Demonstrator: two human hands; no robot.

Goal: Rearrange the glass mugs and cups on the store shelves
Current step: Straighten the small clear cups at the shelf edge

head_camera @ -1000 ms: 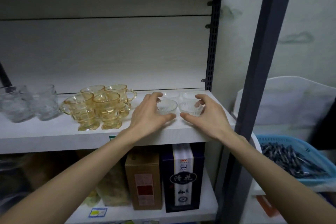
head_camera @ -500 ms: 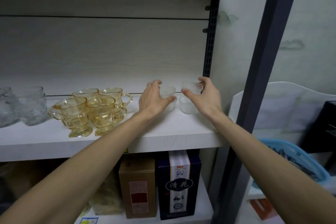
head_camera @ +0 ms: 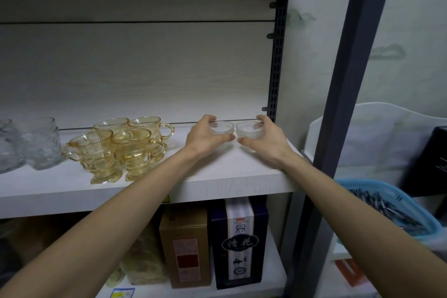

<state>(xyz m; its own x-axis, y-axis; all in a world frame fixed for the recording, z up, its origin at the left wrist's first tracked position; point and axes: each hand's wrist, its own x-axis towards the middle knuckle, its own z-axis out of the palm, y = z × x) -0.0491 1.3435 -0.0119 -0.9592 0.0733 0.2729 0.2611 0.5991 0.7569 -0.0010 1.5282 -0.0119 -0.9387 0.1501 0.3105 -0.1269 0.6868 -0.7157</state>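
Two small clear ribbed glass cups sit side by side near the back right of the white shelf (head_camera: 217, 176). My left hand (head_camera: 202, 136) grips the left small cup (head_camera: 222, 128) between thumb and fingers. My right hand (head_camera: 268, 140) grips the right small cup (head_camera: 249, 129) the same way. Each held cup seems to rest on another small cup below it, mostly hidden by my hands. Several amber glass mugs (head_camera: 121, 147) with handles stand in a cluster to the left. Clear textured glasses (head_camera: 41, 143) stand at the far left.
A dark perforated shelf upright (head_camera: 274, 68) rises just behind my right hand, and a grey post (head_camera: 343, 104) stands in front to the right. Boxes (head_camera: 239, 242) fill the shelf below. A blue basket (head_camera: 399, 203) with dark items sits at the right.
Both hands lifted the two front small cups from near the shelf's front edge and carried them back, setting them over the two rear small cups. The camera view shifted slightly upward.
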